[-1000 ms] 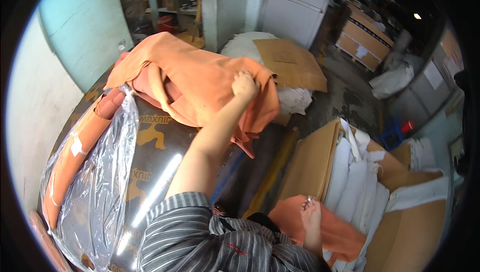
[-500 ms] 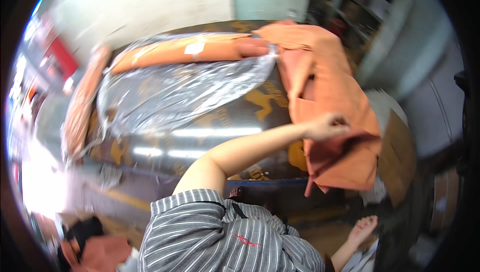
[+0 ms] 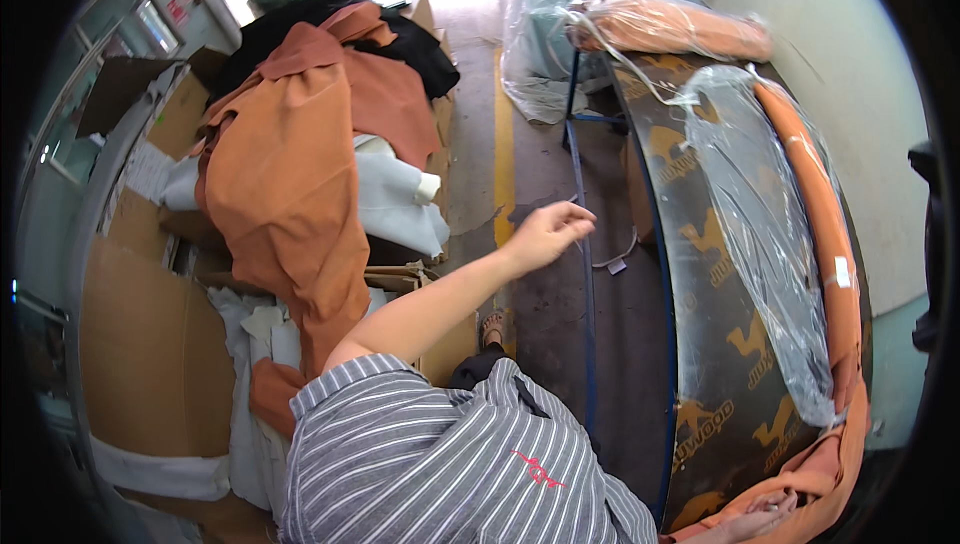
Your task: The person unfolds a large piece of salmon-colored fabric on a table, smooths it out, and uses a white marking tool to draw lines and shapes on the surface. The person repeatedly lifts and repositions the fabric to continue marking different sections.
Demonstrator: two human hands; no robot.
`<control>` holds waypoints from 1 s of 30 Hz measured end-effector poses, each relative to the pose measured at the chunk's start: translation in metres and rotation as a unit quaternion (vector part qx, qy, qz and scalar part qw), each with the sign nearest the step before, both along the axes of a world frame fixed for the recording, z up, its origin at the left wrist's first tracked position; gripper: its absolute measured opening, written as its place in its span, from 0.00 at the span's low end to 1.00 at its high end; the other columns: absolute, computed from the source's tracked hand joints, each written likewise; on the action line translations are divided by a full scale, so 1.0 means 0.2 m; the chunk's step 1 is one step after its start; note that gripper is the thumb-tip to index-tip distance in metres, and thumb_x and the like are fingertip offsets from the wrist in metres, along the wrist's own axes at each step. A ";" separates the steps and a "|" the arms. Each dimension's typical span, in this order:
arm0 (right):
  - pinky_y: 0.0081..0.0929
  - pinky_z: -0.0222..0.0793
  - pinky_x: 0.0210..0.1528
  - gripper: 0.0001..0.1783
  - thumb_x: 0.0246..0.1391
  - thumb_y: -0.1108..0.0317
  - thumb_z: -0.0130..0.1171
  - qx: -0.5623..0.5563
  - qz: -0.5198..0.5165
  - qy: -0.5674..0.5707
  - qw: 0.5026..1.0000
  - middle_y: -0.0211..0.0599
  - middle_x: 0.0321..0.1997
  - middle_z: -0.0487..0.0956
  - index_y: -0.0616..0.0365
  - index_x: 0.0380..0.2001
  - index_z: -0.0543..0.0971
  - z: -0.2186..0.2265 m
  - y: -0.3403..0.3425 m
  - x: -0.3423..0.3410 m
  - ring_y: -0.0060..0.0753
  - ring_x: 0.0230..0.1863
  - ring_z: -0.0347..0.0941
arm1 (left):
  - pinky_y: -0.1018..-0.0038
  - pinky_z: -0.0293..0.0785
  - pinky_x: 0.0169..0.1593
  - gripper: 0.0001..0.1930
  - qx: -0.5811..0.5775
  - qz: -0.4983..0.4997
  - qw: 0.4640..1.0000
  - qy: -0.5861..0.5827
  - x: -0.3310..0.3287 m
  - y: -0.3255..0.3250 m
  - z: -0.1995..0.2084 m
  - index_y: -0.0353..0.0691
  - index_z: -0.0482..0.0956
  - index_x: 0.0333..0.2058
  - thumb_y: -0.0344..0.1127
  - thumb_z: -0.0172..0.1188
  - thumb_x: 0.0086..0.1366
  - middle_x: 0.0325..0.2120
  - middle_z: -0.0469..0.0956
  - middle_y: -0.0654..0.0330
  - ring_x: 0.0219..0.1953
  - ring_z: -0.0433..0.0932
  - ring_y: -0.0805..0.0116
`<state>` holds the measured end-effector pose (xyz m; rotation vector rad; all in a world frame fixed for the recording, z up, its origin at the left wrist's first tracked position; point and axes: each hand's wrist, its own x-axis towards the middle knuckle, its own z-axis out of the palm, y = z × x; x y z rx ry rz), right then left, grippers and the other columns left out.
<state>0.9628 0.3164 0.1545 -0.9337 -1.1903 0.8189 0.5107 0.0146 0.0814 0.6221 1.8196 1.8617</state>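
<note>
My left hand (image 3: 547,234) is held out over the floor between the pile and the table. It holds nothing, with its fingers loosely stretched and slightly bent. At the lower right, my right hand (image 3: 757,518) overlaps the orange-brown leather-like sheet (image 3: 838,489) at the table's near end; whether it grips the sheet is not clear. An orange roll (image 3: 815,194), partly in clear plastic (image 3: 750,234), lies along the wall side of the table (image 3: 690,344). A second plastic-wrapped orange roll (image 3: 670,26) lies across the far end.
To the left, orange-brown sheets (image 3: 290,164) are heaped over black material (image 3: 420,49), pale rolls (image 3: 395,199) and open cardboard boxes (image 3: 150,344). A blue metal frame (image 3: 580,174) runs below the table edge. A yellow line (image 3: 503,144) marks the floor. Plastic-covered goods (image 3: 560,34) stand farther off.
My view has swung left, from the table to the heap and walkway. My left hand, earlier above the draped sheet with curled fingers, is now away from it over the floor.
</note>
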 end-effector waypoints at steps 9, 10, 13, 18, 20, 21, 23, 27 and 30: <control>0.09 0.42 0.15 0.09 0.71 0.64 0.50 -0.155 0.525 -0.100 0.831 0.19 0.22 0.62 0.55 0.48 0.73 -0.24 -0.56 -1.65 0.06 0.18 0.49 | 0.59 0.69 0.62 0.24 -0.192 0.711 0.655 0.172 -0.58 -2.12 -0.42 0.31 0.77 0.52 0.45 0.64 0.67 0.51 0.78 0.43 0.56 0.75 0.48; 0.09 0.42 0.15 0.09 0.71 0.63 0.51 -0.152 0.557 -0.125 0.807 0.19 0.23 0.63 0.55 0.48 0.73 -0.23 -0.64 -1.78 0.06 0.18 0.50 | 0.55 0.64 0.66 0.28 -0.280 0.753 0.576 0.154 -0.61 -2.26 -0.41 0.32 0.73 0.57 0.46 0.64 0.66 0.60 0.71 0.40 0.63 0.68 0.43; 0.08 0.43 0.16 0.10 0.69 0.62 0.55 -0.143 0.654 -0.190 0.718 0.19 0.23 0.65 0.55 0.48 0.74 -0.21 -0.89 -2.14 0.05 0.18 0.52 | 0.52 0.58 0.70 0.33 -0.343 0.830 0.427 0.103 -0.58 -2.86 -0.45 0.34 0.63 0.66 0.42 0.61 0.66 0.70 0.56 0.40 0.71 0.56 0.42; 0.08 0.44 0.16 0.12 0.67 0.61 0.59 -0.131 0.694 -0.260 0.658 0.19 0.25 0.68 0.56 0.47 0.74 -0.21 -1.10 -2.50 0.05 0.18 0.55 | 0.50 0.59 0.70 0.36 -0.409 0.785 0.465 -0.012 -0.56 -3.39 -0.46 0.37 0.56 0.70 0.37 0.57 0.65 0.72 0.52 0.42 0.73 0.53 0.42; 0.08 0.47 0.18 0.11 0.66 0.63 0.60 -0.157 0.705 -0.270 0.636 0.19 0.25 0.69 0.56 0.46 0.75 -0.20 -1.21 -2.60 0.06 0.20 0.58 | 0.57 0.59 0.70 0.34 -0.370 0.738 0.564 0.025 -0.52 -3.63 -0.52 0.37 0.57 0.70 0.36 0.55 0.67 0.70 0.59 0.45 0.71 0.58 0.47; 0.09 0.50 0.20 0.10 0.65 0.65 0.60 -0.173 0.721 -0.269 0.614 0.20 0.27 0.70 0.57 0.46 0.76 -0.20 -1.26 -2.65 0.06 0.22 0.60 | 0.62 0.59 0.70 0.32 -0.318 0.693 0.645 0.057 -0.48 -3.74 -0.53 0.38 0.57 0.70 0.35 0.53 0.69 0.68 0.64 0.48 0.70 0.62 0.53; 0.11 0.57 0.24 0.10 0.64 0.67 0.61 -0.163 0.747 -0.302 0.570 0.21 0.29 0.73 0.58 0.45 0.77 -0.22 -1.40 -2.77 0.08 0.26 0.64 | 0.66 0.69 0.63 0.26 -0.319 0.673 0.666 0.031 -0.37 -3.93 -0.53 0.34 0.68 0.62 0.34 0.60 0.68 0.59 0.76 0.51 0.61 0.74 0.60; 0.15 0.66 0.35 0.11 0.64 0.67 0.61 -0.104 0.797 -0.297 0.516 0.22 0.31 0.75 0.59 0.46 0.78 -0.23 -1.60 -2.90 0.13 0.32 0.70 | 0.52 0.77 0.44 0.18 -0.614 0.596 0.511 0.077 -0.29 -3.64 -0.37 0.45 0.83 0.40 0.48 0.66 0.55 0.35 0.84 0.47 0.39 0.83 0.44; 0.14 0.63 0.31 0.13 0.67 0.62 0.59 -0.166 0.819 -0.304 0.457 0.22 0.30 0.77 0.59 0.48 0.78 -0.22 -1.72 -2.95 0.11 0.30 0.68 | 0.68 0.81 0.43 0.10 -0.468 0.540 0.697 0.058 -0.37 -3.00 0.13 0.32 0.83 0.42 0.28 0.63 0.63 0.33 0.87 0.54 0.38 0.87 0.60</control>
